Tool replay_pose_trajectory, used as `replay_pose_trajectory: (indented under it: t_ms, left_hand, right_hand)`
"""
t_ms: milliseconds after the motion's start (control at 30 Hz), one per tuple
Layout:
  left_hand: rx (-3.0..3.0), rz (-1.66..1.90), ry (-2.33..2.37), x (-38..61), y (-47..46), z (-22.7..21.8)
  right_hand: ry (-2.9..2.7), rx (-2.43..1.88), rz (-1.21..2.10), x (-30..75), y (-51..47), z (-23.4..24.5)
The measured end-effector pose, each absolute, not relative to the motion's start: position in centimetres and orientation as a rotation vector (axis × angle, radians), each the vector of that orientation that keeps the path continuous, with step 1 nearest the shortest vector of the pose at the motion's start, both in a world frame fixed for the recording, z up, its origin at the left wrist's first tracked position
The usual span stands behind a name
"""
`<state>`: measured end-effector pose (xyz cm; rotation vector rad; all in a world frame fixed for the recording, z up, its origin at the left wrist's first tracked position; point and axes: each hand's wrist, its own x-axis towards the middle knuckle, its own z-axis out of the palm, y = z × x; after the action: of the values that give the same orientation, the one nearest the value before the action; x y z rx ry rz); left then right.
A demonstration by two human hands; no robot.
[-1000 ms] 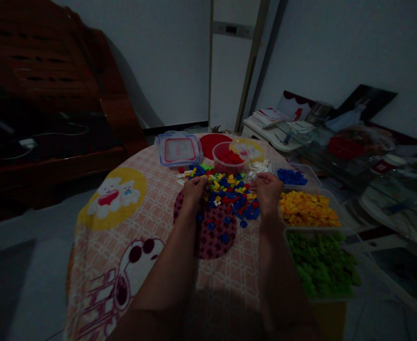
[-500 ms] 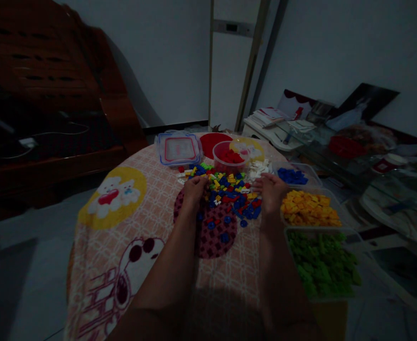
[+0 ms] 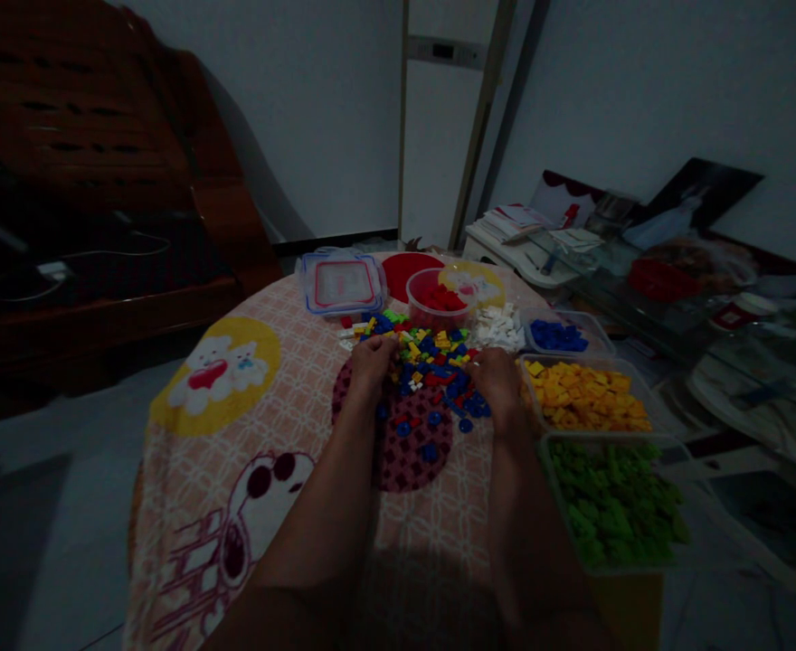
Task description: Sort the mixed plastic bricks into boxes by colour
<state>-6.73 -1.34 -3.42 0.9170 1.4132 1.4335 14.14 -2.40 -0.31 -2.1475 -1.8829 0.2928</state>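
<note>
A heap of small mixed-colour bricks (image 3: 431, 362) lies in the middle of a round table under a cartoon-print cloth (image 3: 235, 425). My left hand (image 3: 369, 363) rests on the heap's left edge, fingers curled down into the bricks. At the heap's right edge my right hand (image 3: 497, 382) has its fingers bent onto the pieces. What either hand holds, if anything, is hidden under the fingers.
Sorting tubs ring the heap: red bricks (image 3: 437, 301) at the back, white bricks (image 3: 499, 325) loose, blue (image 3: 557, 336), yellow (image 3: 584, 398) and green (image 3: 611, 502) along the right edge. A clear lid (image 3: 340, 285) lies back left. Cluttered low furniture (image 3: 642, 262) stands right.
My right hand has drawn back left from beside the yellow tub onto the right side of the heap. My left hand has stayed where it was.
</note>
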Motion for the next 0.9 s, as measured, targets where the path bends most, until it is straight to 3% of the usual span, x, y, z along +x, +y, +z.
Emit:
replay_pose_trajectory:
  t_ms: [533,900]
  left_hand:
    - [0.908,1.409,1.435,-6.6,-1.3,-3.3]
    - [0.912,1.403,1.448,-6.5,-1.6,-2.8]
  right_hand:
    - [-0.865,-1.424,0.704,14.6,-1.0,-0.6]
    - [-1.094,-1.444,0.754,13.9,-1.2,-0.8]
